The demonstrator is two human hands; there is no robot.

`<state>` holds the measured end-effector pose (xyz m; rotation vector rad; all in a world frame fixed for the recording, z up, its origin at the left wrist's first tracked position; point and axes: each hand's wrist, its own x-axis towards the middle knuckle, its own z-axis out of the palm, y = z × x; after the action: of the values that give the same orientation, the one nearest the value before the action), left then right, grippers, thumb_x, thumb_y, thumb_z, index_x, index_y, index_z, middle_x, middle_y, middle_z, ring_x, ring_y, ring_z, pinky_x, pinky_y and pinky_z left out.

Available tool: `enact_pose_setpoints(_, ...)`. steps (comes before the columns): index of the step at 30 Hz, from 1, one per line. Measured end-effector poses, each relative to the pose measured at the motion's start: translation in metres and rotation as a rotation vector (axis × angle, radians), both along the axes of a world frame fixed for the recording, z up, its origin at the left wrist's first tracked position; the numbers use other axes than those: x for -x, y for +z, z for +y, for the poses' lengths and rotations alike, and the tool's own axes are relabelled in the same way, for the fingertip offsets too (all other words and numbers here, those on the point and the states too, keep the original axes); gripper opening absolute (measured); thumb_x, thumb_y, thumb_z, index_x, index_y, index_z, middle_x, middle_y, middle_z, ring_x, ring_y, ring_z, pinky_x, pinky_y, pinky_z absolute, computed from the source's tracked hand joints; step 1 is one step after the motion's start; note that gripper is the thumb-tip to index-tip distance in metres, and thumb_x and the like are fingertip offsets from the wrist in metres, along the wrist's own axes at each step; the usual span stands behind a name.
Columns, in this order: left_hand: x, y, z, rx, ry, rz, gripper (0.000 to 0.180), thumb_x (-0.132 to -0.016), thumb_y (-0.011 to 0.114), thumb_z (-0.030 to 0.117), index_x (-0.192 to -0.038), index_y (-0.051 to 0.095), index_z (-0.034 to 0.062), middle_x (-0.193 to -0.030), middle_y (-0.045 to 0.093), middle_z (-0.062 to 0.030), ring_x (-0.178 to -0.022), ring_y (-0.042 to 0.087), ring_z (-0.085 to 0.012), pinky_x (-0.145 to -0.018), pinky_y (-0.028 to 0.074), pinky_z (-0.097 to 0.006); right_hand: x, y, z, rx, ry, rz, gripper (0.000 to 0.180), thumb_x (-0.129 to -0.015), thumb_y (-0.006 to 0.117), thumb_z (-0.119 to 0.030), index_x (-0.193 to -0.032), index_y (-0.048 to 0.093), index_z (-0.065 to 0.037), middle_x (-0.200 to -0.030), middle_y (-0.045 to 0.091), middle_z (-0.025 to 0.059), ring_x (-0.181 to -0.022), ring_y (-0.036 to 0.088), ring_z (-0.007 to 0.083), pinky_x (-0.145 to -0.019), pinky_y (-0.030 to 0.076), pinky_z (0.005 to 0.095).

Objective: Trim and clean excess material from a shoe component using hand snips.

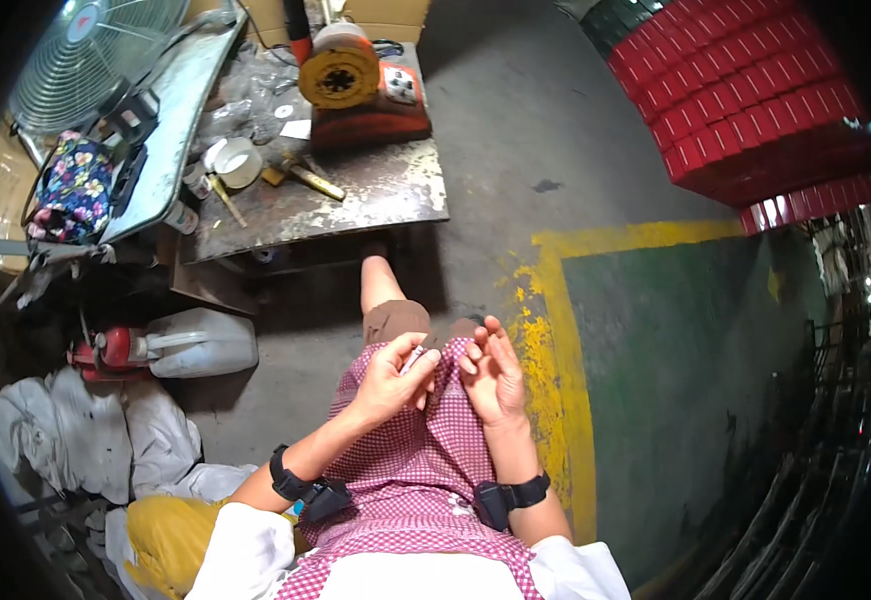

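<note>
Over my lap, my left hand point(392, 378) pinches a small, slim whitish piece point(412, 359) between thumb and fingers. Its exact kind is too small to make out. Just to the right, my right hand point(495, 378) is turned palm up with its fingers loosely bent and apart, and nothing shows in it. The two hands do not touch. Beneath them lies a red-and-white checked apron point(400, 455). Each wrist wears a black strap with a small dark box.
Ahead stands a worn worktable point(385, 185) with an orange machine point(370, 120), a white tub point(237, 163) and brushes. At left are a fan point(95, 60), a floral bag point(75, 185), a plastic jug point(205, 342) and white sacks point(60, 430). Red boxes point(725, 100) are stacked at far right.
</note>
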<state>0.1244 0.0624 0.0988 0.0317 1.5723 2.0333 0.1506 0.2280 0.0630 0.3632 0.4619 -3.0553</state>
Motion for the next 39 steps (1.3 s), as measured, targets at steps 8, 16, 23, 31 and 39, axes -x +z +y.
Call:
enact_pose_setpoints(8,-0.01,-0.022,0.023,0.059,0.15,0.231,0.014,-0.088,0.053,0.008,-0.099,0.051,-0.0008,-0.062,0.058,-0.0016,-0.042,0.05,-0.0052,-0.037,0.038,-0.018,0.003,-0.012,-0.009,0.099,0.006,0.073,0.025,-0.085,0.055,-0.003,-0.11,0.053,-0.008,-0.088,0.054,0.0035,-0.084,0.051,0.0172,-0.073,0.045,0.0296)
enact_pose_setpoints(16,-0.01,-0.022,0.02,0.051,0.157,0.3,0.013,-0.089,0.051,0.006,-0.1,0.051,-0.0005,-0.069,0.058,-0.0029,-0.048,0.051,-0.0053,-0.042,0.041,-0.018,0.005,-0.01,-0.005,0.131,-0.005,0.096,0.045,-0.077,0.06,0.008,-0.118,0.05,-0.009,-0.096,0.055,0.0058,-0.084,0.051,0.0165,-0.075,0.045,0.0296)
enact_pose_setpoints(23,-0.009,-0.025,0.027,0.326,0.223,0.649,0.024,-0.079,0.062,0.004,-0.102,0.06,-0.0013,-0.061,0.054,-0.0028,-0.047,0.046,-0.0053,-0.043,0.036,-0.022,0.012,-0.01,-0.006,-0.049,-0.062,0.149,0.061,-0.075,0.059,0.011,-0.129,0.039,-0.01,-0.11,0.055,0.0113,-0.087,0.056,0.0151,-0.097,0.041,0.0385)
enact_pose_setpoints(31,-0.01,-0.032,0.03,0.332,0.245,0.706,0.024,-0.082,0.058,0.004,-0.105,0.059,-0.0023,-0.06,0.057,-0.0004,-0.046,0.05,-0.0043,-0.044,0.04,-0.019,0.015,-0.013,-0.004,-0.008,-0.099,0.117,0.061,-0.075,0.061,0.008,-0.129,0.038,-0.009,-0.112,0.054,0.0117,-0.088,0.056,0.0165,-0.099,0.039,0.04)
enact_pose_setpoints(39,-0.009,-0.029,0.033,0.329,0.2,0.722,0.033,-0.082,0.056,0.003,-0.115,0.056,-0.001,-0.061,0.057,-0.0014,-0.052,0.053,-0.0052,-0.047,0.041,-0.02,0.014,-0.012,-0.006,-0.115,-0.104,0.111,0.055,-0.077,0.059,0.009,-0.127,0.039,-0.007,-0.111,0.054,0.0141,-0.102,0.055,0.0245,-0.096,0.043,0.0365)
